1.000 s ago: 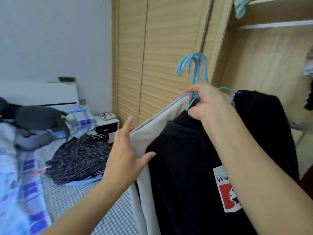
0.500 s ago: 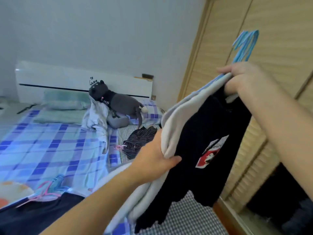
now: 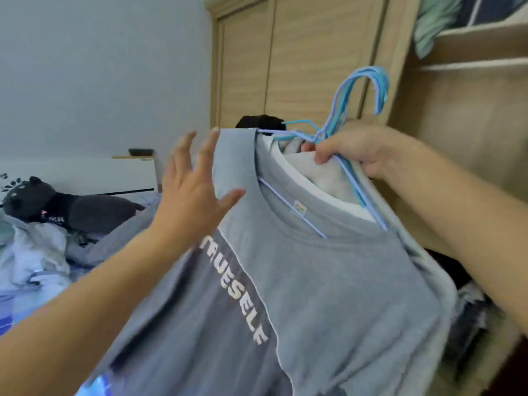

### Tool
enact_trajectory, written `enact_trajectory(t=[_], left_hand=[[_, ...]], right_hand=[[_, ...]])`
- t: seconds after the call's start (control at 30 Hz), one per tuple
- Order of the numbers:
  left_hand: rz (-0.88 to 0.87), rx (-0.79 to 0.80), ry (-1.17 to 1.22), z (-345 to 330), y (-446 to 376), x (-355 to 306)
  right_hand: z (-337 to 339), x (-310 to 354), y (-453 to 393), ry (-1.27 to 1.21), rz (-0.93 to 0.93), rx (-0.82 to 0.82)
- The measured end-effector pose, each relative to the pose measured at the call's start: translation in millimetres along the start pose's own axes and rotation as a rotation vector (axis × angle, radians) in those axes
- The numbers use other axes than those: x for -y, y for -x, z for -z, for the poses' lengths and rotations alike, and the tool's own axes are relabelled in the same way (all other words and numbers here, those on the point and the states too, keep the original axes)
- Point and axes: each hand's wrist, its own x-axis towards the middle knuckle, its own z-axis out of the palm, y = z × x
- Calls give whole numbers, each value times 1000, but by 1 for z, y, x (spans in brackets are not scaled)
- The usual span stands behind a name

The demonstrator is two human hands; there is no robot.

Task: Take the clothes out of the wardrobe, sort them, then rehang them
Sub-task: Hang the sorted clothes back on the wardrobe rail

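The left hand (image 3: 190, 201) is spreading its fingers flat against the grey shirt (image 3: 314, 281), gripping nothing. The right hand (image 3: 363, 151) is pinching the bunched blue hangers (image 3: 347, 115) just below their hooks. Hooks are pointing up-right; the shirt is hanging down-left from the grip. Several hangers could be slipping apart, dropping garments.

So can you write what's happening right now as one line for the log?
right hand: grips blue hangers | left hand: open, at grey T-shirt shoulder | shirt: on hanger, frontmost | wardrobe: open
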Motion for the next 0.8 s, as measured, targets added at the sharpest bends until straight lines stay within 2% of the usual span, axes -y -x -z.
enact_trajectory(t=[0.1,0.17,0.23,0.37,0.47,0.57,0.67,0.73,0.8], left_hand=[[-214,-49,-32,13,-17,-45],[-327,55,-47,24,-13,-82],[-294,140,-152,27,10,-123],[-170,153,-342,-15,78,-196],[-65,211,-331,-62,134,-235],[10,230,-170,-97,186,-255],[55,419,6,-105,218,-265],[13,491,62,-100,232,-270],[-1,549,92,-92,237,-271]], right_hand=[[14,-2,55,305,256,-47],[31,-5,87,456,330,-57],[54,-20,111,591,354,-112],[89,-82,131,914,445,-329],[86,-154,138,968,475,-464],[73,-219,165,923,565,-686],[66,-256,197,903,713,-899],[64,-272,208,954,743,-931],[62,-282,215,932,717,-829]])
